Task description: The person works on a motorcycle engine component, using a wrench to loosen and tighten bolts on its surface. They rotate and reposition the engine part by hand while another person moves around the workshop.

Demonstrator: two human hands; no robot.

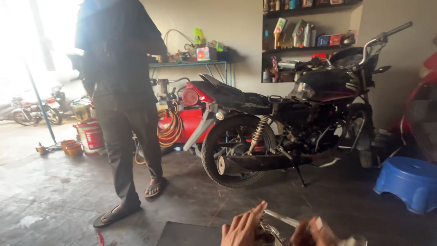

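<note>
Both hands sit right at the near bottom edge of the view, cut off by the frame. The left hand (242, 228) has its fingers curled over a small greasy metal part (268, 230), gripping it from the left side. The right hand (314, 232) is just beside it, fingers closed around a thin shiny metal tool (281, 217) that slants up to the left, its tip close to the left fingertips. Honestly can't tell what the part is, too dark and half out of view. A dark mat (189, 234) lies on the floor just left of the hands.

Farther off, a black motorcycle (291, 118) stands on its stand across the middle of the shop, rear wheel toward the left. A blue plastic stool (409, 181) sits on the right, near the front wheel. Another person (120, 91) in dark clothes and sandals stands on the left, back to the camera. Behind them there's a red compressor (182, 120) with coiled orange hose, and wall shelves (309, 45) crammed with bottles at the far side.
</note>
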